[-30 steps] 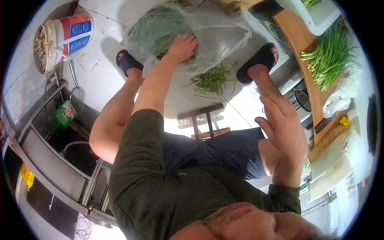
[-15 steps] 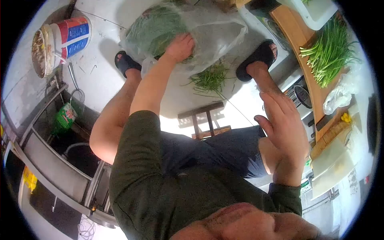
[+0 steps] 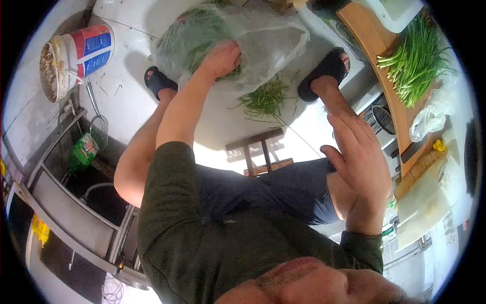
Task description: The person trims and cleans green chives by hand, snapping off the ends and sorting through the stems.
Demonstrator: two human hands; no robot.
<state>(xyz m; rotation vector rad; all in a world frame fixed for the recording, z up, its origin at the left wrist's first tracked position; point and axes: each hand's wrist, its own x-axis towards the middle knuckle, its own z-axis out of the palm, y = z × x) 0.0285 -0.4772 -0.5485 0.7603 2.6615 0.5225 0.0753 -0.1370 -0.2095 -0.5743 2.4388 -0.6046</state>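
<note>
Greens (image 3: 202, 35) fill my plastic bag (image 3: 276, 43); left hand (image 3: 220, 59) touches them, grip unclear. Open right hand (image 3: 358, 159) leans on my leg (image 3: 329, 96), maybe for balance.

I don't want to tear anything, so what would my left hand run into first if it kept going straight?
Probably the loose clear plastic of the bag, just beyond the fingertips of your left hand. Depth is unclear, so it might brush the greens first.
</note>
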